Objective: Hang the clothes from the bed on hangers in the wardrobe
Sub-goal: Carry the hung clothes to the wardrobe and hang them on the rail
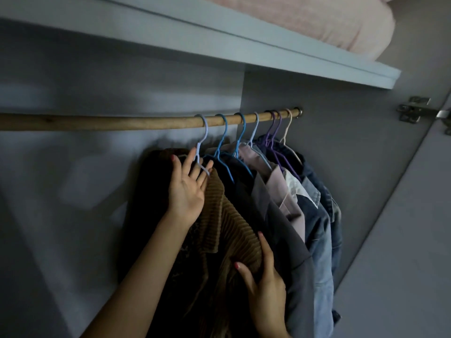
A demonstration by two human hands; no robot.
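**Hands on the brown corduroy at the wardrobe rail**

Left hand [186, 189] is up at the neck of the pale lilac hanger [203, 142], fingers spread and fairly straight, with the hanger's wire passing between them, palm lying on the collar of the brown corduroy garment [227, 228]. Right hand [264, 286] sits lower, thumb and fingers curled round the ribbed shoulder of that same garment, gripping it. Both forearms reach up from the bottom edge of the view.

That garment hangs on the lilac hanger, hooked over the wooden rail [97, 121], leftmost of the row. To its right, packed close toward the rail's right end, come two blue hangers [223, 140], a light one, two purple and a cream one, carrying a dark grey jacket [288, 228], a pale pink shirt [280, 189] and denim pieces [322, 230].

Grey wardrobe walls [85, 167] sit in dim light. A white shelf [268, 50] runs above the rail, holding folded pink bedding [329, 18]. At the right edge a metal door hinge [412, 109] shows.
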